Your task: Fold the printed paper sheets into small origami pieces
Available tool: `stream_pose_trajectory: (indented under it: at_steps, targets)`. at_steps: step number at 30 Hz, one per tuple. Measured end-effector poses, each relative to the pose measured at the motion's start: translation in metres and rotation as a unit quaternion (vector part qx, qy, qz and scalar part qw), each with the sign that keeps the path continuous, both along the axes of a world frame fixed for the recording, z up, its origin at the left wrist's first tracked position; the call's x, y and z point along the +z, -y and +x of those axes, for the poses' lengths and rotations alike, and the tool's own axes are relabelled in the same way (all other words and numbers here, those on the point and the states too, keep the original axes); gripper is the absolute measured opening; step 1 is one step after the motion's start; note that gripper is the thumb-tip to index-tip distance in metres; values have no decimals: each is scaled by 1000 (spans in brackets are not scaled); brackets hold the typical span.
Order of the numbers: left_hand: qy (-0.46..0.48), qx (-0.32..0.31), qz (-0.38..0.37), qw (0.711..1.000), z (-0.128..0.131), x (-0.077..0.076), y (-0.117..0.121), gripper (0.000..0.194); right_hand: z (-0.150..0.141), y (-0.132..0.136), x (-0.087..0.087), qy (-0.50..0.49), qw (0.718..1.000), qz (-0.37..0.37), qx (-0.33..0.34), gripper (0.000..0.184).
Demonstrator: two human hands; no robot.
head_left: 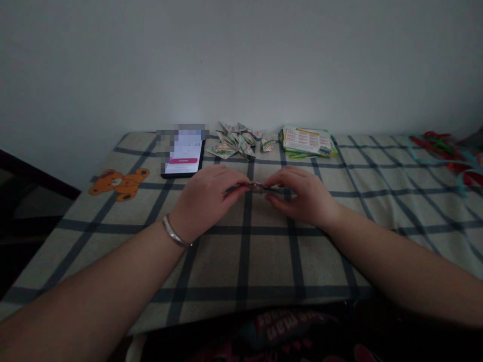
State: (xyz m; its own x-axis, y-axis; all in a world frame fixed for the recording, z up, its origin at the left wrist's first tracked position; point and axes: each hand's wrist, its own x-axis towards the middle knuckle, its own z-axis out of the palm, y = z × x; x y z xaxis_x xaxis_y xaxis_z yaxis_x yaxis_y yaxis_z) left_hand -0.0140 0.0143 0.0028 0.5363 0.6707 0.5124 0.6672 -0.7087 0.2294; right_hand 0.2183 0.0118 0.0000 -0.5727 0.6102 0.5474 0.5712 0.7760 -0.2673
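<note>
Covering the table: checked cloth point(211, 264). Left hand point(209, 196) and right hand point(305, 193) face each other mid-cloth, near but apart, thumbs opposed to fingers. Red-green bundle point(437, 146) at far right, contents unclear. Folded papers point(236, 141) piled near wall. Printed cards point(307, 141) stacked just right of them. Lit phone point(184, 153) left of papers, screen partly pixelated. Orange bear point(119, 184) left of phone. Thin piece point(257, 187) bridges both hands, clamped at each end, edge-on; shape too blurred to tell.
</note>
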Motion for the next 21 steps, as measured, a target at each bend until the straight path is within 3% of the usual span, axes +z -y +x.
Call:
stream_pose_trajectory:
  at_steps: [5,10,15,21]
  targets:
    - [-18,-5,13,1000,-2,-1,-2,15,4,-2,2,-5,1000,7,18,9]
    - [-29,-55,10,998,-2,-3,-7,13,6,-3,7,84,993,35,75,13]
    - [-57,-103,-3,993,2,-4,-6,12,5,-2,7,167,983,34,61,16]
    - [-107,-89,5,990,3,-1,-2,9,3,0,6,188,980,36,62,19]
